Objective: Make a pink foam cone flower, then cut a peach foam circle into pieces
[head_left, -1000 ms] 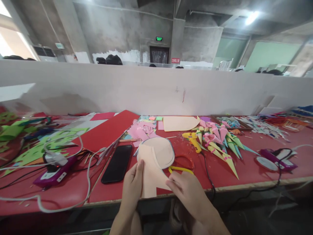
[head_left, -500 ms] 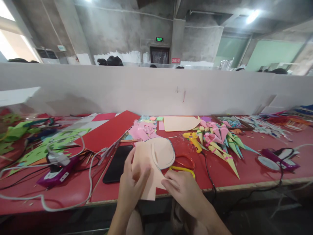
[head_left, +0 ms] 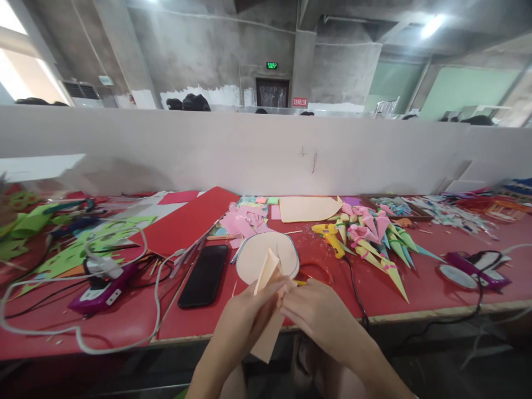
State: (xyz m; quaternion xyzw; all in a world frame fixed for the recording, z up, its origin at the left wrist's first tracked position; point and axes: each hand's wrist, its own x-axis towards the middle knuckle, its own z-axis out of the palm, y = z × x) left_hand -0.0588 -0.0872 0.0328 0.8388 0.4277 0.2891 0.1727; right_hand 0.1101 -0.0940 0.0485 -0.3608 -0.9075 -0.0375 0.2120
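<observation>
A cream sheet of craft foam or paper [head_left: 268,335] is bent and partly rolled between my hands, above the table's front edge. My left hand [head_left: 249,313] closes round its left side, with the thumb along the fold. On the right side, the fingers of my right hand [head_left: 310,307] pinch the sheet close to the left fingertips. Just behind them lies a cream round piece [head_left: 253,257] with a dark outline, partly hidden by the held sheet. Red-handled scissors [head_left: 320,271] seem to lie beside it, and a bit of yellow shows behind my right hand.
To the left lie a black phone [head_left: 203,276], a red sheet [head_left: 187,221] and a purple power strip [head_left: 102,288] with cables. A yellow glue gun [head_left: 331,238] rests right of centre beside several small paper cones [head_left: 384,244]. A white partition [head_left: 208,149] stands behind the table.
The cream sheet was fairly flat over the round piece; now it is bent into a roll closer to me. My hands have come together, and the round piece shows more fully.
</observation>
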